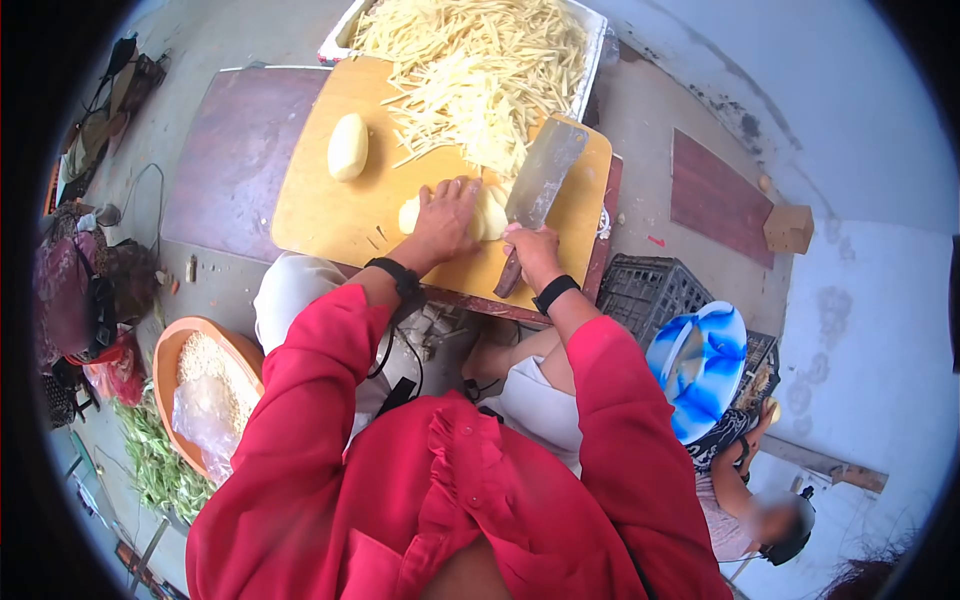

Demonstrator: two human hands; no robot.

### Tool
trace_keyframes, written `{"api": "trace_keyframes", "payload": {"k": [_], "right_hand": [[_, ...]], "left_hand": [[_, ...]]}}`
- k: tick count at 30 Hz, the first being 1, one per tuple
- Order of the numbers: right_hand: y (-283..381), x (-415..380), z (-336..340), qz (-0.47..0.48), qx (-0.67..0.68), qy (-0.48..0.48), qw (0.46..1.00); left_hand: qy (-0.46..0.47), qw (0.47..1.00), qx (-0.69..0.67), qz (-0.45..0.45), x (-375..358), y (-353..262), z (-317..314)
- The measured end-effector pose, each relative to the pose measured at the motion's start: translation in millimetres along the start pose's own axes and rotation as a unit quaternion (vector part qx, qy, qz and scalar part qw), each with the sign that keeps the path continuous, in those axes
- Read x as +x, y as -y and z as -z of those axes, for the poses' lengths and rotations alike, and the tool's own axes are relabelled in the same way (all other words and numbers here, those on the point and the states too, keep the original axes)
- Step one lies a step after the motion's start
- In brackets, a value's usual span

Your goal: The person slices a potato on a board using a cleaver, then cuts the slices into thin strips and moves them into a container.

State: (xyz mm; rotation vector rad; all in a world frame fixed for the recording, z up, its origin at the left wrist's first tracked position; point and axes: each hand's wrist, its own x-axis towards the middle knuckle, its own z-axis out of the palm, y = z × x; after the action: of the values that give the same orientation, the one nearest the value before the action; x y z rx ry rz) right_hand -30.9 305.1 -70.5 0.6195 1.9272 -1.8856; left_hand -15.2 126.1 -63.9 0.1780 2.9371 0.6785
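My right hand [535, 252] is wrapped round the dark handle of a cleaver [548, 172], its broad blade pointing away from me over the cutting board [305, 215]. My left hand [450, 218] presses down on potato slices [490, 215] just left of the blade, fingers bent over them and partly covering them. A whole peeled potato [348, 147] lies on the board's left side. Beyond my hands, a big heap of potato strips [480, 70] spreads from the board into a white tray [590, 75].
An orange tub [200, 325] with pale bits and a plastic bag stands at lower left, beside green stalks [165, 460]. To the right are a black crate [650, 295], a blue-and-white basin [690, 350] and a cardboard box [788, 229]. Another person [725, 510] sits at lower right.
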Motion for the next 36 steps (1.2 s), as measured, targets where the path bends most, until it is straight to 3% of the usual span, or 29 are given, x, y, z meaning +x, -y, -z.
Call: {"api": "trace_keyframes", "payload": {"k": [3,6,10,15,19,22,32,36], "right_hand": [[6,-8,-6,-0.019,0.058,0.047,0.997],[-4,-2,-10,0.012,0.019,0.048,0.999],[-9,8,-17,0.059,-0.221,-0.046,0.972],[4,1,-23,0.165,-0.442,-0.083,0.878],[10,-5,-26,0.166,-0.435,-0.079,0.881],[11,-5,-26,0.161,-0.426,-0.083,0.886],[6,-3,-36,0.167,-0.430,-0.084,0.883],[3,-2,-39,0.185,-0.408,-0.089,0.890]], "left_hand": [[-0.033,0.999,-0.033,-0.016,-1,5,-4],[-0.062,0.997,-0.037,-0.030,-1,10,-12],[-0.066,0.996,-0.040,-0.033,-1,13,-15],[-0.060,0.998,0.020,-0.010,-7,11,-11],[-0.083,0.994,0.066,0.029,-12,8,-10],[-0.039,0.998,0.035,0.034,-13,12,-11],[-0.017,0.999,-0.030,0.028,-13,6,6],[-0.024,0.999,0.005,0.037,-9,10,-1]]}}
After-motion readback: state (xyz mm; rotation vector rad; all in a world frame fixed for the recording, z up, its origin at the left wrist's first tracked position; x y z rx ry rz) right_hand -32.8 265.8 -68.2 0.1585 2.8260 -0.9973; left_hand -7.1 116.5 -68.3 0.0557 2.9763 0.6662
